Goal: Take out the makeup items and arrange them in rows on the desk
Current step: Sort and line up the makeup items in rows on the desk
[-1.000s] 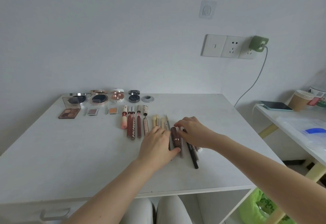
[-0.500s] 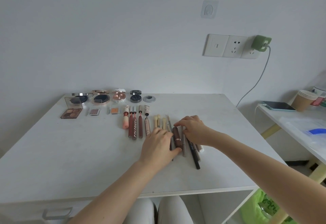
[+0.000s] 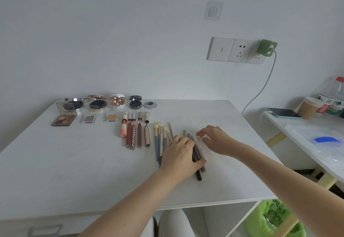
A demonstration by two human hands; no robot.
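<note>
Makeup lies in rows on the white desk (image 3: 74, 162). At the back stand open compacts (image 3: 97, 104); in front lie an eyeshadow palette (image 3: 64, 120) and small pans (image 3: 89, 119). Lip glosses and lipsticks (image 3: 133, 134) lie side by side, then several brushes (image 3: 160, 139). My left hand (image 3: 181, 154) rests flat on a bunch of pencils and pens (image 3: 198, 153), thumb against a pale pen. My right hand (image 3: 216, 139) touches the top end of that pale pen with its fingertips.
A side table (image 3: 305, 136) at the right carries a phone (image 3: 284, 113) on a charging cable, paper cups (image 3: 310, 106), a bottle and a clear plastic box. A green bag (image 3: 273, 220) sits below the desk's right end. Wall sockets are behind.
My left hand slid right over the brown tube and pencils. My right hand shifted right and back, to the upper end of the pale pen.
</note>
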